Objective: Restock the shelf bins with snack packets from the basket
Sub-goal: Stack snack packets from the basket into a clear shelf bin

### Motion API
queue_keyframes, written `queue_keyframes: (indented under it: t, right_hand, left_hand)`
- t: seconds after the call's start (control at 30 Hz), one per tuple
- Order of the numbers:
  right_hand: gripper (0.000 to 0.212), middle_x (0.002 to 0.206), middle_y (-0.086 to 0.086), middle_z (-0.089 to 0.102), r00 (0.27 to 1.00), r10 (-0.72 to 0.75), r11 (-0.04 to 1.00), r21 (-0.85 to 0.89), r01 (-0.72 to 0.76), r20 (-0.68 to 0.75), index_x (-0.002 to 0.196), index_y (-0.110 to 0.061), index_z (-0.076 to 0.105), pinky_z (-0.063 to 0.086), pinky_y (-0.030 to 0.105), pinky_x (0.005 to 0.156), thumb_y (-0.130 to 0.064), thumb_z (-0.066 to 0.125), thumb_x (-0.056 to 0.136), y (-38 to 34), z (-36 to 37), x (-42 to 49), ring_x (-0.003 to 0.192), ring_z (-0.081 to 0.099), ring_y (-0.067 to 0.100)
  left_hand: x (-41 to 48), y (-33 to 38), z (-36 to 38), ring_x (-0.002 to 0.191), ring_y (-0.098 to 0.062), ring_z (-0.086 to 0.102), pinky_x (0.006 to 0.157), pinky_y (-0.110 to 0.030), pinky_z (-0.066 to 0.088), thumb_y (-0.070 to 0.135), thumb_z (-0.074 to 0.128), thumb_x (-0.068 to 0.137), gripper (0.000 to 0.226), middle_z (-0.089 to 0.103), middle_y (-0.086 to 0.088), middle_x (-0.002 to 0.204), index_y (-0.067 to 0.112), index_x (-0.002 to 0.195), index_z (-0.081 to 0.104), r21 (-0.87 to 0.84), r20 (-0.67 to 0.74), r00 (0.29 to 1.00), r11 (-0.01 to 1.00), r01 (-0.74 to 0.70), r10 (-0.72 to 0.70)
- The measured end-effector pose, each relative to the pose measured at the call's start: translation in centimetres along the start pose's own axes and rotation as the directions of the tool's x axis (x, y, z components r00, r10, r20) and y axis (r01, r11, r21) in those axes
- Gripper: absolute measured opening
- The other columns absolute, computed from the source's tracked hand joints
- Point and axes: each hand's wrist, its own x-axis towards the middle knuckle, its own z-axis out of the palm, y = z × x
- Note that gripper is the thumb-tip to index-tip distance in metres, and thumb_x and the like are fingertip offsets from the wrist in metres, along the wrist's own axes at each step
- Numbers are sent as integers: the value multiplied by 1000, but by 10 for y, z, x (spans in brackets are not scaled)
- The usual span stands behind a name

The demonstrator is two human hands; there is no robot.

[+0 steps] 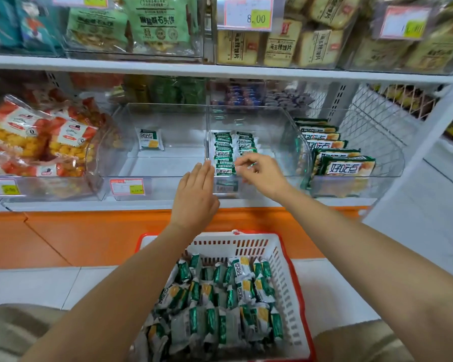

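Green-and-white snack packets (224, 152) stand in two rows inside the clear plastic shelf bin (288, 137), more heaped in the white slotted basket (285, 259) below; the flat, empty left hand (196, 192) apparently braces the row while the right hand (262, 176) pinches one packet into line with curled fingers.
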Motion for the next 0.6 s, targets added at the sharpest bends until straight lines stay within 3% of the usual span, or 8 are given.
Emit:
queue_keyframes:
  t: [0.1, 0.17, 0.27, 0.33, 0.43, 0.6]
  right_hand:
    - [7, 77, -3, 65, 998, -26, 1000, -9, 26, 55, 95, -12, 68, 54, 28, 64, -9, 63, 92, 2, 21, -27, 62, 62, 18]
    - [6, 79, 1, 68, 995, 7, 999, -45, -2, 102, 94, -19, 68, 54, 31, 66, -15, 64, 92, 15, 38, -42, 66, 65, 21]
    - [8, 84, -3, 68, 977, 120, 992, -61, -111, 177, 99, -19, 69, 53, 24, 65, -18, 63, 94, 40, 64, -61, 70, 65, 14]
    - [11, 84, -6, 65, 957, 186, 982, -75, -173, 221, 103, -13, 68, 48, 18, 63, -14, 61, 95, 56, 82, -71, 71, 63, 10]
    - [16, 88, -7, 61, 910, 288, 957, -117, -265, 299, 110, -8, 66, 42, 10, 60, -13, 57, 97, 82, 110, -81, 79, 60, 11]
    - [32, 120, 4, 58, 781, 405, 914, -208, -347, 477, 132, -16, 53, 43, 21, 76, -20, 51, 101, 113, 155, -86, 109, 57, 22]
  left_hand:
    - [-23, -3, 9, 132, -33, 44, 112, -47, 34, 17, 57, 86, 58, 50, -16, 140, 2, 140, 46, -30, -27, 999, 999, -29, 28]
    - [-38, -8, 19, 124, -34, 50, 107, -48, 39, 14, 62, 80, 54, 56, -16, 129, 1, 132, 53, -52, -38, 998, 998, -41, 39]
    - [-56, -20, 37, 121, -34, 52, 104, -47, 40, 13, 69, 76, 54, 58, -15, 125, 4, 127, 57, -39, 11, 999, 998, -42, 43]
    - [-66, -29, 50, 134, -32, 41, 113, -45, 29, 19, 63, 85, 58, 48, -14, 142, 9, 139, 48, -26, 155, 988, 1000, -13, 17]
    - [-76, -47, 76, 150, -27, 11, 122, -42, 8, 36, 50, 97, 68, 17, -7, 162, 16, 155, 19, 46, 351, 935, 999, 24, -39]
    - [-86, -76, 113, 151, -26, 6, 123, -44, 6, 47, 43, 100, 66, 15, -6, 163, 19, 155, 19, 60, 430, 897, 995, 84, -101]
